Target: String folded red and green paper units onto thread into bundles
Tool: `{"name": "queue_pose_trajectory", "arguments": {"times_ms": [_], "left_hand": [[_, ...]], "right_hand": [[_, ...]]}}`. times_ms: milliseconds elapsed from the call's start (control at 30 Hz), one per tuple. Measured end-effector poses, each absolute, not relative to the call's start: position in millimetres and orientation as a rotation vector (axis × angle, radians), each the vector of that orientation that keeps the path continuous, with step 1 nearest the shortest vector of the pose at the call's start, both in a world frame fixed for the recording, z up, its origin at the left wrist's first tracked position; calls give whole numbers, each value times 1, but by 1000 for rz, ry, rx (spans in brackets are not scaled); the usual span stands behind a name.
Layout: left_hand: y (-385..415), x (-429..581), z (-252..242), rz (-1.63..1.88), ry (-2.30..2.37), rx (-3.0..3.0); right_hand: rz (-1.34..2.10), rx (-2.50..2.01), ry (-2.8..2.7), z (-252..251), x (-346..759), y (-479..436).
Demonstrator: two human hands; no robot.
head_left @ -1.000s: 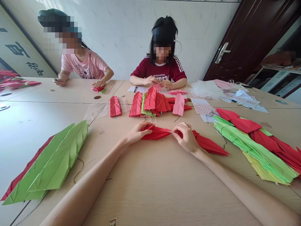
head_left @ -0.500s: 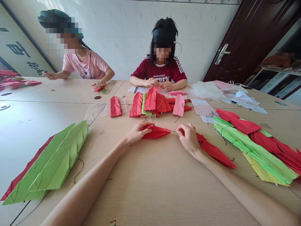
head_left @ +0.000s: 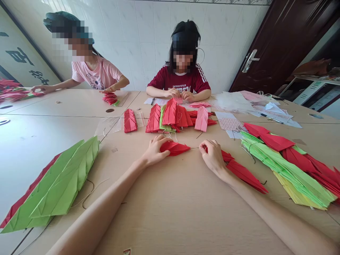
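My left hand (head_left: 157,150) is closed round the left end of a folded red paper piece (head_left: 177,148) that lies on the table, its pointed tip to the right. A thin dark string (head_left: 194,147) runs from that tip to my right hand (head_left: 211,154). There my thumb and forefinger are pinched together on the string. More red folded paper (head_left: 245,173) lies beside and partly behind my right wrist. Beyond my hands sits a pile of red, green and pink folded paper pieces (head_left: 171,115), with loose string ends in front of it.
Large green folded papers (head_left: 66,177) lie at the left, red, green and yellow ones (head_left: 289,166) at the right. Printed sheets (head_left: 230,121) and clear plastic (head_left: 233,102) lie farther back. Two people sit opposite, one in maroon (head_left: 170,79), one in pink (head_left: 94,72).
My left hand has pressed down, so the red paper lies flatter and its tip has shifted slightly left. My right hand stays put. The person in pink has reached toward the far-left paper pile.
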State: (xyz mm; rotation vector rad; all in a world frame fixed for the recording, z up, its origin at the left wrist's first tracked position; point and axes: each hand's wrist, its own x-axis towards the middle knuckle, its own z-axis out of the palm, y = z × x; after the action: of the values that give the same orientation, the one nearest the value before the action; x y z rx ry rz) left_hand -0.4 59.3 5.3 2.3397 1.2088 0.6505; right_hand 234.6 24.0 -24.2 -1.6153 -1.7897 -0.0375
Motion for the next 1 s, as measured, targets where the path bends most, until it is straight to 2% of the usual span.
{"name": "queue_pose_trajectory", "arguments": {"times_ms": [333, 1000], "left_hand": [[37, 28, 2, 597, 1082, 3028], [37, 29, -5, 606, 1302, 2978]], "right_hand": [[-162, -1546, -1912, -23, 229, 22], [-24, -1375, -2062, -25, 233, 25]]}}
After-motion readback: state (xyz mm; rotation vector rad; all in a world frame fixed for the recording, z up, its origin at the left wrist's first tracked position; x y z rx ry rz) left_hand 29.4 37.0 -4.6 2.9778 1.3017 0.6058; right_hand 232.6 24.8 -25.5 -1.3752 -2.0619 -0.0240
